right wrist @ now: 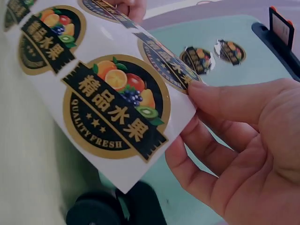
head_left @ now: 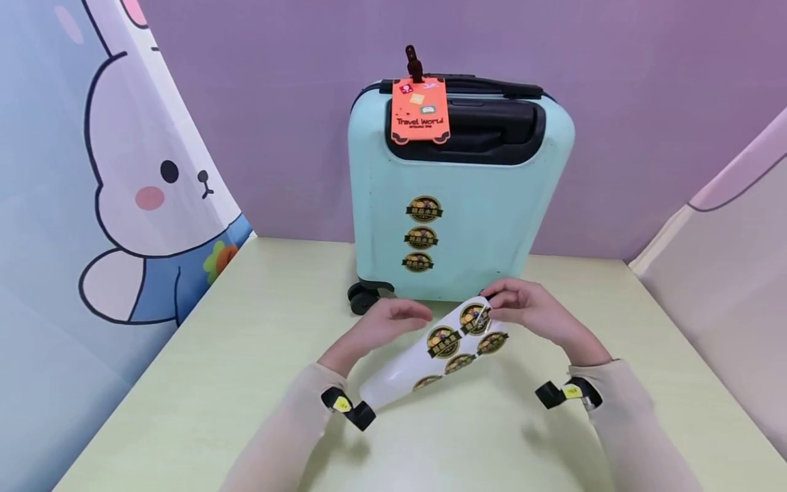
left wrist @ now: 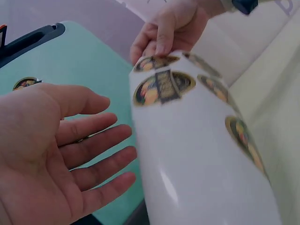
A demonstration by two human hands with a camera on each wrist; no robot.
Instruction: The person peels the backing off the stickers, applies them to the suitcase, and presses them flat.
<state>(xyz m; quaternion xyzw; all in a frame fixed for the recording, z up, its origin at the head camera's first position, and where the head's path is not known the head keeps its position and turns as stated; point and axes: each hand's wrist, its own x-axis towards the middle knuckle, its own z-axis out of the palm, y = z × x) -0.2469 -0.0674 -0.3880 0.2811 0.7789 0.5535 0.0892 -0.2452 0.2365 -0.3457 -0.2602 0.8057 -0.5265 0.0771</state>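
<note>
- The suitcase [head_left: 479,219], pale turquoise, stands upright on the tabletop [head_left: 203,403], near the middle of its far edge.
- Three round stickers [head_left: 421,238] sit in a column on the suitcase's front face, left of its centre as the person sees it, each with a dark band across.
- The sticker sheet [head_left: 399,372], white and curved, is over the middle of the tabletop, slanting from the left forearm up toward the suitcase's base.
- Round fruit labels [right wrist: 117,103] in black and gold line the sheet; the nearest in the right wrist view reads "QUALITY FRESH".
- The right hand [head_left: 535,311] pinches the sheet's far end between thumb and fingers, just in front of the suitcase's lower part.
- The left hand [head_left: 384,324] is spread with fingers apart, holding nothing, just beside the sheet; whether a fingertip brushes its edge is hard to tell.
- An orange luggage tag [head_left: 421,109] marked "Travel World" hangs over the black handle recess [head_left: 492,126] at the suitcase's top.
- A black wheel [head_left: 363,298] shows under the suitcase's lower left corner.
- Purple cloth [head_left: 277,123] rises behind the tabletop's far edge; a cartoon rabbit [head_left: 141,198] is printed on the cloth along its left edge.
</note>
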